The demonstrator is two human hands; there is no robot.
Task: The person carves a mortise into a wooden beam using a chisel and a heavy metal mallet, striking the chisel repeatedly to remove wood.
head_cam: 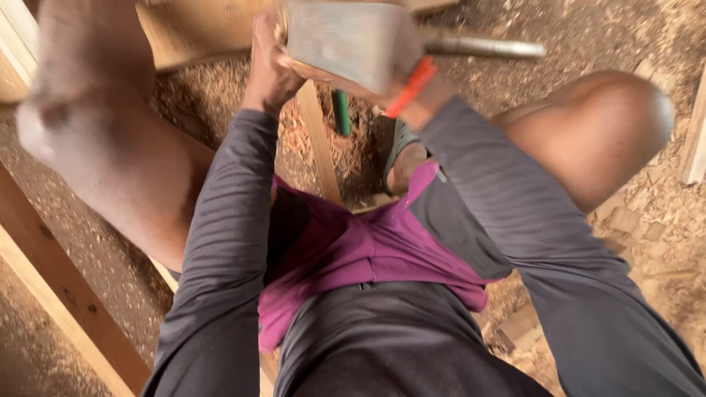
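Wood block (346, 40), pale and blurred, sits at the top of the view, held up in front of the person between both hands, above the gap between the two bare knees. The left hand (271, 66) wraps the block's left side with its fingers curled closed around the edge, which steadies it from that side. The right hand (415, 84) is mostly hidden behind and under the block, so I cannot tell how its fingers lie; an orange band (410, 87) crosses the wrist just below the block's lower right corner. A grey metal rod (485, 48) sticks out to the right from behind the block, and whether the right hand holds it cannot be told. Both arms are in dark grey sleeves and reach forward from the body, and a purple garment (368, 250) hangs between them over the lap. The person appears to sit low with knees spread, a position that leaves room for the hands to work in the middle. Below the hands a thin wooden strip (320, 143) and a green handle (341, 112) lie on the floor (654, 242), which is covered in sawdust and wood chips. A long plank (66, 294) runs along the floor's left edge.
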